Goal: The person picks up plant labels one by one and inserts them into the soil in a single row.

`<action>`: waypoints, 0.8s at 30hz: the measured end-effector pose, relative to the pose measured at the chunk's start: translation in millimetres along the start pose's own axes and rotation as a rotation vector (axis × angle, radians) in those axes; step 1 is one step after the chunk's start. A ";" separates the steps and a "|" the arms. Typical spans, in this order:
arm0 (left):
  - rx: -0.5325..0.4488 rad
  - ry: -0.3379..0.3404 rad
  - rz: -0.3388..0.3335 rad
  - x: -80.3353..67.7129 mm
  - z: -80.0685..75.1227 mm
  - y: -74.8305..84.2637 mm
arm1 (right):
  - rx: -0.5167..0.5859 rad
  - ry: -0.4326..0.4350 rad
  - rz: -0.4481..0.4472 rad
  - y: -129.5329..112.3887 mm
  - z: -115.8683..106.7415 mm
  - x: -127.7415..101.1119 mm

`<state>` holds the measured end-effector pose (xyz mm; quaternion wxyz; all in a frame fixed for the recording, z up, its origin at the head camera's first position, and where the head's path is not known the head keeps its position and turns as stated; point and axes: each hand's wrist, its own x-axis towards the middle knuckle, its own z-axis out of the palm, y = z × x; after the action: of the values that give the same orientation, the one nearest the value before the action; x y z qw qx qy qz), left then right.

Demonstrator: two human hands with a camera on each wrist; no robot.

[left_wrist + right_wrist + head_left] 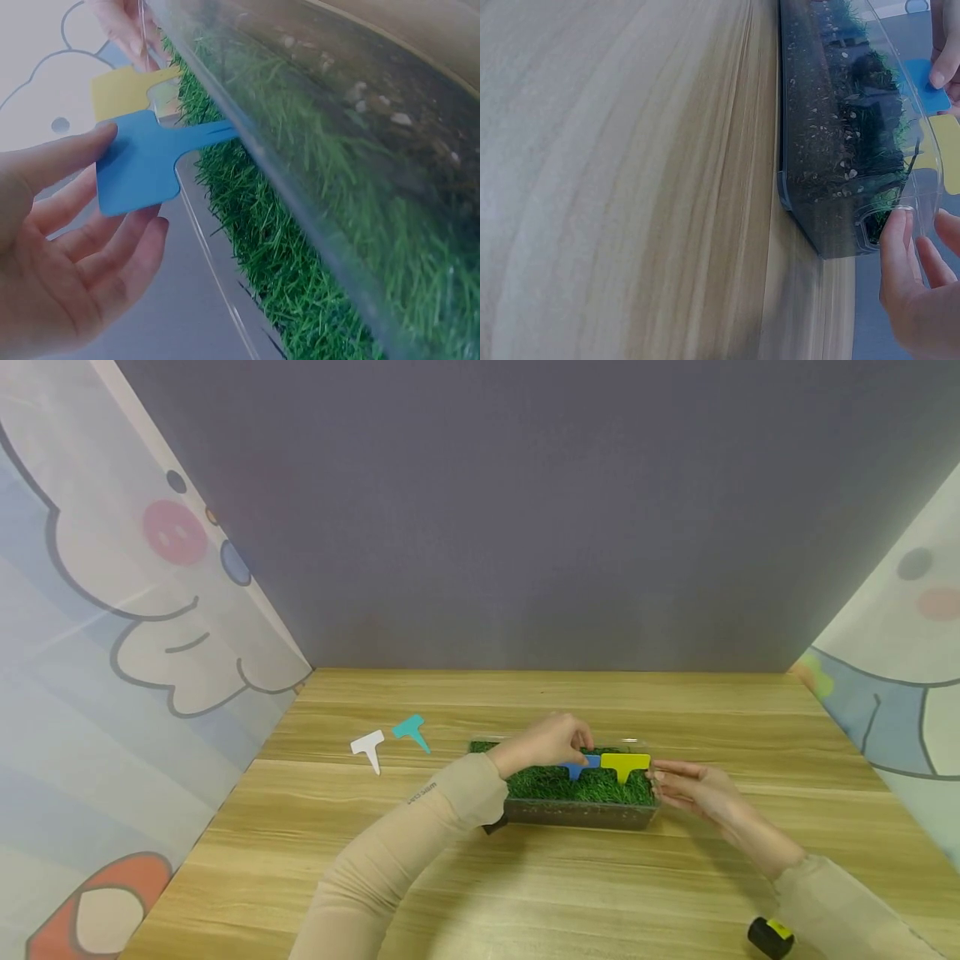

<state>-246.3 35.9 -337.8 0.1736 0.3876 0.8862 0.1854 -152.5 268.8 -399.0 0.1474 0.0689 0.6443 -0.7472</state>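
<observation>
Blue tag going into the grass tray
Left hand (pixel 546 742) is pinching the blue tag (pixel 139 166) by its flat head, light, stiff plastic apparently; right hand (pixel 693 785), fingers spread, is steadying the tray (pixel 581 813).

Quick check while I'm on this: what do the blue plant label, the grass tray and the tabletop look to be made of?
Blue plant label: thin, matte plastic by the look, flat with clean cut edges. Grass tray: clear glossy plastic, since soil and grass show through its wall. Tabletop: light wood grain, possibly laminate; the pictures cannot settle which.
</observation>
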 end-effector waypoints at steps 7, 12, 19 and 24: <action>-0.010 -0.036 -0.002 -4.2 -5.1 -6.1 | -0.004 -0.006 0.000 0.4 0.1 0.3; -0.036 -0.052 -0.009 -11.9 -10.3 -10.4 | 0.005 -0.012 0.003 1.0 -0.6 0.6; -0.090 -0.002 0.006 -24.3 -16.0 -18.1 | -0.004 -0.009 0.006 1.4 -0.8 1.1; -0.084 0.016 -0.008 -31.6 -21.2 -23.3 | -0.024 0.005 0.004 1.1 -0.2 1.3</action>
<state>-250.1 -6.6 -324.9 0.1833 0.3748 0.8806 0.2248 -153.4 268.8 -400.5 0.1480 0.0702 0.6536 -0.7389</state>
